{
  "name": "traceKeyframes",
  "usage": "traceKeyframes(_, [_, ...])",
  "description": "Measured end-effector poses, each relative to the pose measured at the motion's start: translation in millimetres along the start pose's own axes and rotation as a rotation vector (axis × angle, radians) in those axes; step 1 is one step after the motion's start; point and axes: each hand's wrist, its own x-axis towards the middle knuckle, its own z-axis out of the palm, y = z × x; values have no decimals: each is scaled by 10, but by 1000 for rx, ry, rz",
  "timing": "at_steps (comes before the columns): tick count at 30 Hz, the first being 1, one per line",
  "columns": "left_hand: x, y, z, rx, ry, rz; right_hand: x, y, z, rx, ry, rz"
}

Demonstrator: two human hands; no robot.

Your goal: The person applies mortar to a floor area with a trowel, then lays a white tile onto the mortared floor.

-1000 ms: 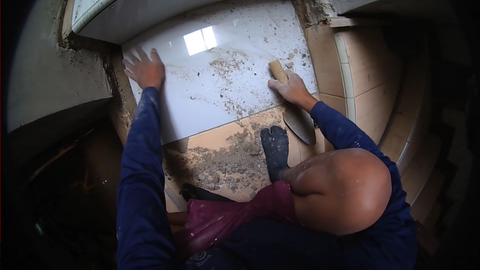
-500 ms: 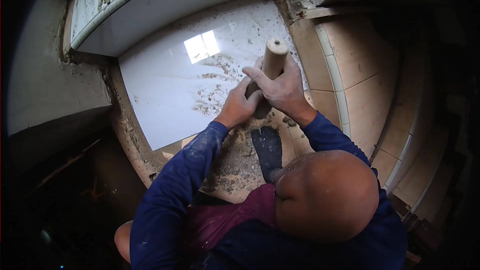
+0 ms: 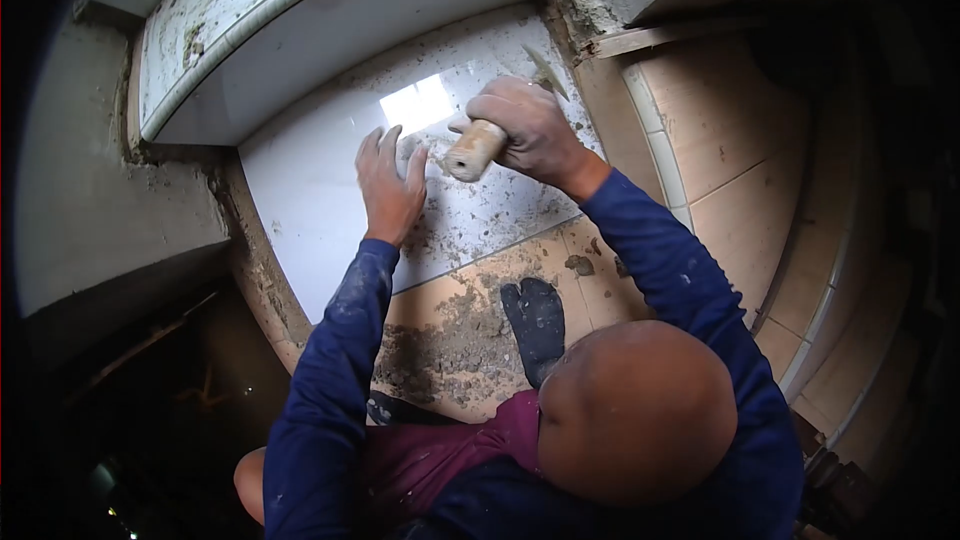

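My right hand (image 3: 525, 125) is closed round a pale cylindrical handle (image 3: 475, 150), whose round end with a small hole faces up toward the camera. A pointed metal blade (image 3: 545, 72) shows just beyond the knuckles, seemingly part of the same tool. My left hand (image 3: 388, 185), dusty and empty, is over the glossy white slab (image 3: 290, 210) with its fingers apart. Bits of mortar are scattered over the slab near both hands.
Crumbled mortar (image 3: 430, 355) lies on tan floor tiles beside my dark-covered foot (image 3: 535, 325). A white ledge (image 3: 300, 40) with a strip on top stands behind the slab. Curved tiled steps (image 3: 740, 130) rise at the right; a rough grey wall (image 3: 100, 180) is at the left.
My hands have separated: the left moved left and opened, the right moved up-left with the tool. The handle tilted toward the camera, and the blade came into view.
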Motion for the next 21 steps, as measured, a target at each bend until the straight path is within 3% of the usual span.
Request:
traceKeyframes(5, [-518, -149, 79, 395, -75, -20, 3, 378, 208, -198, -24, -43])
traceKeyframes(8, [-495, -155, 96, 392, -85, -46, 76, 420, 229, -360, -320, 73])
traceKeyframes(12, [-494, -151, 98, 381, -83, -71, 157, 491, 441, -389, -430, 80])
traceKeyframes(15, [-479, -145, 88, 376, -75, -66, 82, 461, 382, -232, -243, 24])
traceKeyframes(21, [-494, -159, 83, 423, -109, -47, -133, 194, 334, -271, -234, 51])
